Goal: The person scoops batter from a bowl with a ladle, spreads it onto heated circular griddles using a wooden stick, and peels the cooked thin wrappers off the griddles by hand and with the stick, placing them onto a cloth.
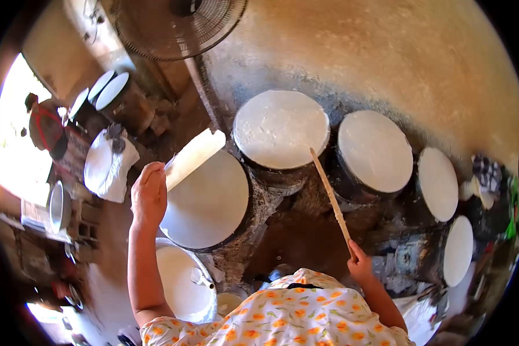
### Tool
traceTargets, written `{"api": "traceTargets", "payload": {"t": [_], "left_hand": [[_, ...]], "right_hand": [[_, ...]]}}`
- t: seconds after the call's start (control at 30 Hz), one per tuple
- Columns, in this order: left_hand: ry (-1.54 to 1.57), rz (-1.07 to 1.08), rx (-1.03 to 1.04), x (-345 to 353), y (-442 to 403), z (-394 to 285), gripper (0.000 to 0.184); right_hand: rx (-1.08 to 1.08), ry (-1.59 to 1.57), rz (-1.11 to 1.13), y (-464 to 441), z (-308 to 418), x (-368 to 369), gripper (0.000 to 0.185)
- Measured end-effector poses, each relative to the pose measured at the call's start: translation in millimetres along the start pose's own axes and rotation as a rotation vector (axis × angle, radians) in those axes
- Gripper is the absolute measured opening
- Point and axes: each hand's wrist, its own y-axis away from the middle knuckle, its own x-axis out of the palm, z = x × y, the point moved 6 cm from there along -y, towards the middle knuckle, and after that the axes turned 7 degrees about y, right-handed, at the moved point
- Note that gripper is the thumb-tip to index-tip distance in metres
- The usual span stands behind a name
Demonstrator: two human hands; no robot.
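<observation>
My left hand [149,195] is closed on one end of a flat, pale cream piece [196,154], broad with an uneven far edge. I cannot make out whether it is a folded flatbread or something else. It is held up above a large round griddle [210,202] with a whitish surface. My right hand [360,264] grips the lower end of a long wooden stick [332,200]. The stick's far tip reaches the near edge of another round whitish griddle [281,128] by the wall.
More white-topped griddles [375,151] curve round to the right. A bucket [184,279] with pale contents stands below the left griddle. A fan [181,26] is overhead, a white-wrapped bundle [109,164] at left. Another person [46,124] is by the bright doorway.
</observation>
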Motion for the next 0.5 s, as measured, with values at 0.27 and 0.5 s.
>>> {"api": "traceTargets", "payload": {"t": [0.27,0.5], "left_hand": [[0.096,0.382,0.416,55,-11,-172,0.003],[0.658,0.740,0.846,132,87,-435,0.011]], "right_hand": [[0.178,-0.094,-0.191,101,-48,-43,0.064],[0.751,-0.248,-0.540,292,-138,-96,0.064]]}}
